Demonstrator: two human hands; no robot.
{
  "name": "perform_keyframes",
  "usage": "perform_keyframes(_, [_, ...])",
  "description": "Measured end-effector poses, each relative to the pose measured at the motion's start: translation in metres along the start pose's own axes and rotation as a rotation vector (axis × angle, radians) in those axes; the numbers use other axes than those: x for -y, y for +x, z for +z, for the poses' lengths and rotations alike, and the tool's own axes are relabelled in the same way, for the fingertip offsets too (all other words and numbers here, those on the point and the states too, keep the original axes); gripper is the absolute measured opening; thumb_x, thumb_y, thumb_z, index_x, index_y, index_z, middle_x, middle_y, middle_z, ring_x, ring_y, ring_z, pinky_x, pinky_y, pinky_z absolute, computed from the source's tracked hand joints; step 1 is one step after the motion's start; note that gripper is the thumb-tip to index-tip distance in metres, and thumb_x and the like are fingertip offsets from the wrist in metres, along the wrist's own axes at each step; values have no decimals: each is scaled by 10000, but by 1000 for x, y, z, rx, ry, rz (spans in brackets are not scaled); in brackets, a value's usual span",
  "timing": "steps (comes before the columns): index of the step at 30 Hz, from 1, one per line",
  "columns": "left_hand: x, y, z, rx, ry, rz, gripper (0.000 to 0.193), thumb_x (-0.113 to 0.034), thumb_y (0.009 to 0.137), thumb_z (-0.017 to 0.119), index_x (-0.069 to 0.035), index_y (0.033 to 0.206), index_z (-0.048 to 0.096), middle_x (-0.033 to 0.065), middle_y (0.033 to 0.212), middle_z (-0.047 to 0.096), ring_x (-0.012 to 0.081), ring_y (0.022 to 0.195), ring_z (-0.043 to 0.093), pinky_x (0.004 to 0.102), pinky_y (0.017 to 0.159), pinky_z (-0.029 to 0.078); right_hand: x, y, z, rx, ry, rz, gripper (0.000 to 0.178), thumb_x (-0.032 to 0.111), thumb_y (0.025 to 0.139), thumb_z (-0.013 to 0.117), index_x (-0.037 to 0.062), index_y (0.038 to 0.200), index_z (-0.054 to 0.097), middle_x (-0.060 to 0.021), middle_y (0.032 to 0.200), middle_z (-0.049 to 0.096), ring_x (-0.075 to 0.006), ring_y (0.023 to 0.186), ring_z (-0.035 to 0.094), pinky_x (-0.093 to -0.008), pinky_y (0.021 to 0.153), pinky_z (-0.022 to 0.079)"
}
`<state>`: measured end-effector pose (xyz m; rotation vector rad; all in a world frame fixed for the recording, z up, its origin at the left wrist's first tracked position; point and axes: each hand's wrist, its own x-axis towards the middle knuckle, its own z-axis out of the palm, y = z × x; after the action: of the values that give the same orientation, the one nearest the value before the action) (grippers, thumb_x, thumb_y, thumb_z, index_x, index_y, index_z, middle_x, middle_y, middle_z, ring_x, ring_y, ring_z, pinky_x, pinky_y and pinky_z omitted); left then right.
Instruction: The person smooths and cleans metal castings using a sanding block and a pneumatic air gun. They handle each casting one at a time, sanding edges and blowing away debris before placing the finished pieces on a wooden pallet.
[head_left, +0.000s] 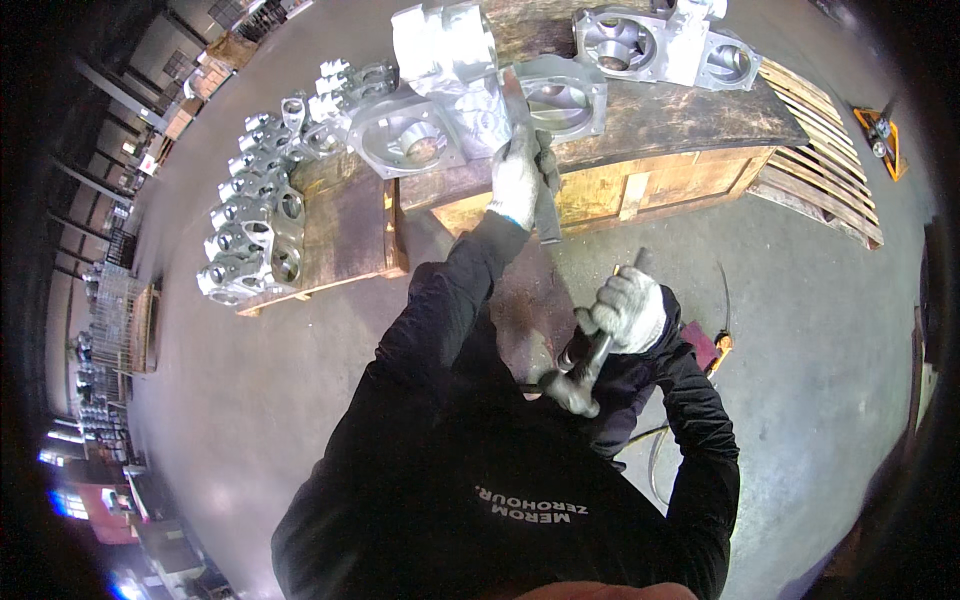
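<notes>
My left hand (518, 178), in a pale work glove, reaches forward to the bench edge. It is closed round a long flat metal bar (547, 218), whose exact kind I cannot make out. The bar's upper end lies against a large silver metal casting (455, 120) with wide round openings. In my right hand (630, 308), also gloved, is a hammer (572, 390). Its head hangs low in front of my body, apart from the casting, and the handle end sticks out above my fist.
The wooden bench (660, 120) carries another large casting (665, 45) at the right. Rows of smaller castings (255, 220) cover a wooden table (345, 235) at the left. A slatted pallet (820, 160) lies far right, near an orange stand (885, 145). A hose (655, 465) runs across the floor.
</notes>
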<state>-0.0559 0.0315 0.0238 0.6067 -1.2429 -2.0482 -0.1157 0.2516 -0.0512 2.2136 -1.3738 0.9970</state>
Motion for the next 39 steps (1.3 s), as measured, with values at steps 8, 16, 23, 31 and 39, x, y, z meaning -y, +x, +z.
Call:
perform_keyframes(8, [2,6,4,-44,-19,-43,406,-458,1025,488,-70,962,590,-10,641,468,146,511,454,295,474,380,-6,-8,7,-9,250,273,269,382,768,652,153,726,518,-27,654,465,-227,694,545,-402,636,421])
perform_keyframes(16, [0,6,4,13,-59,-3,382,-438,1032,478,-80,961,592,-18,641,470,129,515,446,285,483,379,0,4,-8,-24,-303,605,187,234,672,667,101,800,633,-97,664,594,-331,622,608,-438,558,483])
perform_keyframes(23, [-1,6,5,-25,-2,-4,363,-429,1022,498,-85,964,595,-30,647,477,115,542,450,280,485,372,-3,-8,2,-33,-179,437,158,279,703,652,144,779,618,-70,581,497,-301,521,536,-427,473,414])
perform_keyframes(31, [-4,4,7,-27,-29,-17,334,-419,1007,530,-94,957,587,-28,648,462,112,526,438,270,476,365,6,5,-8,9,18,-75,244,250,796,629,174,634,464,-27,617,436,-258,548,476,-356,528,395])
perform_keyframes(39, [-4,5,5,52,-20,-3,359,-418,1029,483,-80,958,582,-22,624,449,121,516,429,279,491,364,7,-15,18,10,-70,-101,233,281,673,636,157,651,441,-30,567,391,-240,518,466,-381,510,369])
